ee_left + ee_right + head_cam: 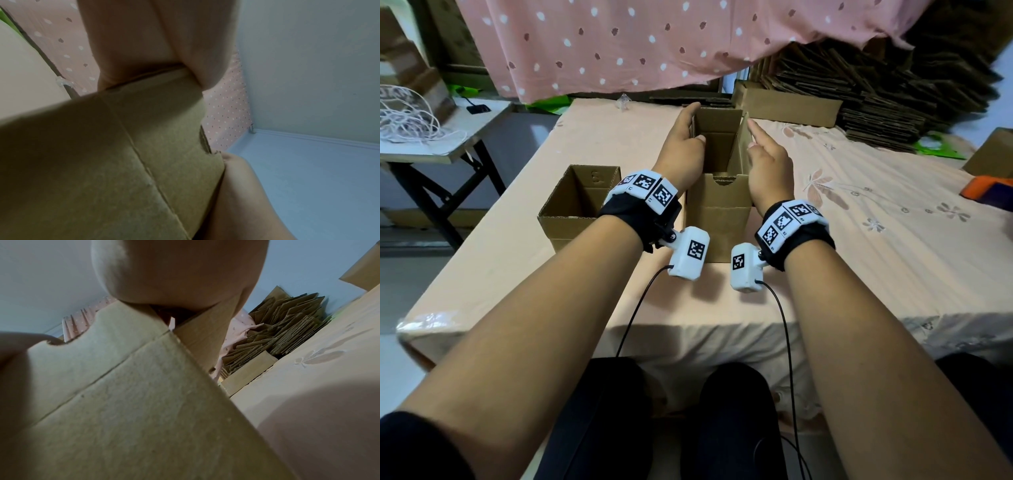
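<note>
Left hand [681,147] grips the open cardboard box [717,212]; right hand [768,164] presses it flat-fingered.

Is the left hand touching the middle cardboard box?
Touching. In the left wrist view, fingers and thumb of the left hand pinch the cardboard box wall.

Soft, even indoor light, rather dim, falls on the cardboard box [717,219] from above, with no glare; faint, soft-edged shadows of the wrist cameras [688,251] lie on the tablecloth [599,137] just in front of the box; the head view is sharp at the box and bows and stretches away from it; both wrist views are darker, grainy, bluish; there the box looms close and soft-focused, while stacked cardboard [287,331] beyond the box looks crisper.
</note>
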Motion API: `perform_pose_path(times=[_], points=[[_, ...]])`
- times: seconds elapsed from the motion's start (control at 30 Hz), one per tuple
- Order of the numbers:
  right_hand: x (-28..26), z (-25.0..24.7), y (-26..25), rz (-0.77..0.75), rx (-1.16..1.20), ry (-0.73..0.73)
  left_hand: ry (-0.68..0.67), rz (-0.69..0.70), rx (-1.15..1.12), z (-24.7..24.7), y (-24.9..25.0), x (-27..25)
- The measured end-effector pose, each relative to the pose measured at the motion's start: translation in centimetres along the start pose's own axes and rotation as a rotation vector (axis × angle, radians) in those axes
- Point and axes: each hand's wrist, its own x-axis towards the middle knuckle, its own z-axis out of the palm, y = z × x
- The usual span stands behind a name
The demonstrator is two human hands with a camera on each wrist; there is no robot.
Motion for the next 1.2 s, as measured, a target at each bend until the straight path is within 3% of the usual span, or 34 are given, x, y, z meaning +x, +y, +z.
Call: perform_pose_path(times=[1.2], points=[[-0.35,0.05,-0.27,0.028,0.04,-0.015,0.054,0.0,0.006,0.19,0.49,-0.69]])
